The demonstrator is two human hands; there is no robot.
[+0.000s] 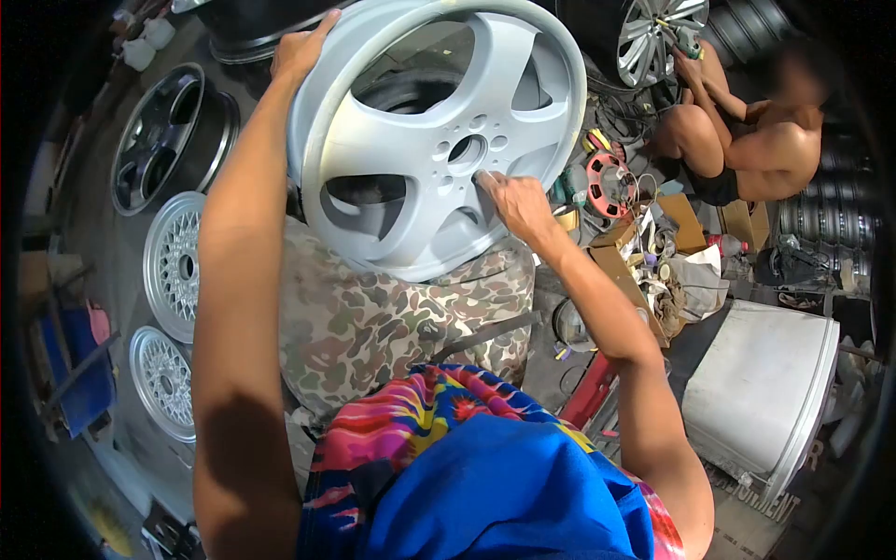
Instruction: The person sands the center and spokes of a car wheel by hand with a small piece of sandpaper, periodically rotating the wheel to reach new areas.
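A large pale grey wheel rim (425,201) with wide spokes stands tilted in front of me, its lower edge by the camouflage cloth (373,322). At the rim's upper left edge, my left hand (301,54) grips the outer barrel, fingers wrapped over it. My right hand (513,203) is at the hub, just below and right of the centre hole, with its fingers pressed together against the face. Whether something small is between those fingers is hidden.
More rims (173,266) stand along the left. At the upper right a crouching person (737,140) works on another silver rim (644,42). Cardboard boxes with clutter (635,285), a red reel (611,185) and a white container (761,387) lie to the right.
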